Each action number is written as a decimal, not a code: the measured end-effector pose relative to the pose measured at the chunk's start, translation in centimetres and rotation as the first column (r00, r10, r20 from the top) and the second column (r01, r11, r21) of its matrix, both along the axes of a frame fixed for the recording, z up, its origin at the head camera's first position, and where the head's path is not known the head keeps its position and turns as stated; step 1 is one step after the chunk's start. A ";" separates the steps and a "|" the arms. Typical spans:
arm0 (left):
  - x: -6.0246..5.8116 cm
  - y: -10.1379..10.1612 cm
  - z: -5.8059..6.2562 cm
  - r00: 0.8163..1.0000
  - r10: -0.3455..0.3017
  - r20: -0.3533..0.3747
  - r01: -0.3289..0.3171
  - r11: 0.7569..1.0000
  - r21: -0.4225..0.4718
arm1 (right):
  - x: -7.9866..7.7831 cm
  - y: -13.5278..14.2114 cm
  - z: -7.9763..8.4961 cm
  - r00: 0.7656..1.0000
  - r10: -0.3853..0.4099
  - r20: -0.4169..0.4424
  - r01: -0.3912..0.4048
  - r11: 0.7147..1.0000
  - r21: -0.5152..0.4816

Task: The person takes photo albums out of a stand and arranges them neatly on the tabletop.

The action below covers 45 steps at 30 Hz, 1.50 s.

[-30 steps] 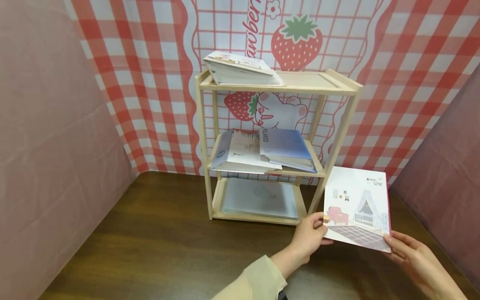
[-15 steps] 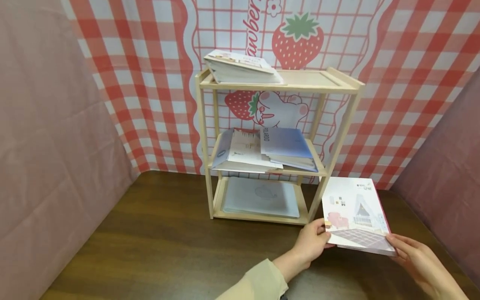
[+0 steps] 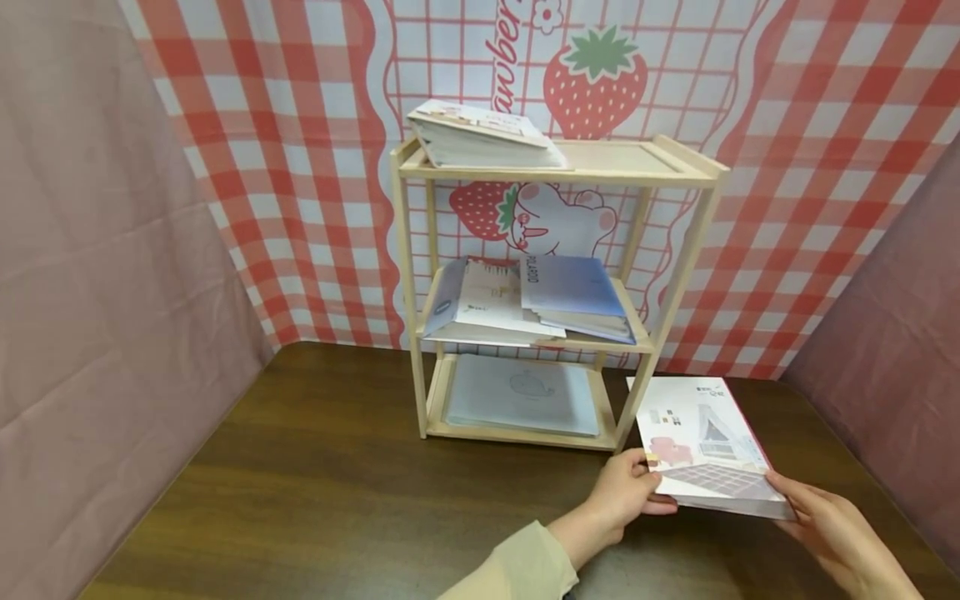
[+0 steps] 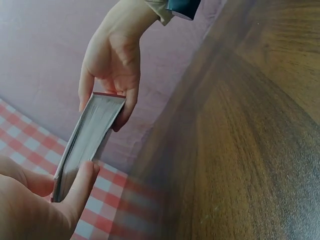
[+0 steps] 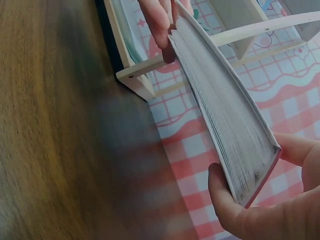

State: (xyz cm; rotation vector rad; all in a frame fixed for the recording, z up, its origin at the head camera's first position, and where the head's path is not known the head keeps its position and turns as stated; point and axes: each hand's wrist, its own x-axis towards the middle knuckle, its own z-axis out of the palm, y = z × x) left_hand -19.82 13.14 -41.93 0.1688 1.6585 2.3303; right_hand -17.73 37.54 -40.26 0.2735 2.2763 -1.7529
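A white photo album (image 3: 693,425) with a pink armchair and a canopy bed on its cover is held between both hands, right of the shelf. My left hand (image 3: 617,493) pinches its near left corner, thumb on the cover and fingers beneath. At the near right corner my right hand (image 3: 828,529) grips it, thumb on top. In the left wrist view the album's thick page edge (image 4: 92,135) faces the camera, both covers closed. The right wrist view shows the album (image 5: 225,110) slanting between the hands, with a red spine at the right-hand end.
A three-tier wooden shelf (image 3: 690,250) stands on the brown table (image 3: 315,492). On top lies a white album (image 3: 487,142); the middle tier bears a blue album (image 3: 570,287) and a white one (image 3: 491,296). Pale blue folders (image 3: 521,396) lie on the bottom tier.
Both hands have tipped the album from facing the head camera to a flatter slant and lowered its far edge toward the table. Its near page edge has come into view.
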 end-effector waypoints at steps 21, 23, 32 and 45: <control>-0.1 0.3 -0.2 0.997 0.052 0.058 -0.051 0.999 -0.016 | 0.0 -0.6 -1.2 0.999 -0.033 0.043 0.045 0.938 -0.344; 0.0 0.4 -0.2 0.996 0.065 0.061 -0.064 0.998 -0.018 | -0.1 -0.5 -1.2 0.998 -0.035 0.049 0.049 0.941 -0.336; -0.1 0.9 -0.7 0.990 0.082 0.115 -0.085 0.996 0.021 | -0.3 -0.2 -1.7 0.999 -0.027 0.046 0.043 0.909 -0.415; -0.3 0.9 -1.4 0.981 0.085 0.177 -0.095 0.994 0.052 | 0.0 0.0 -3.2 0.997 -0.024 0.067 0.055 0.858 -0.511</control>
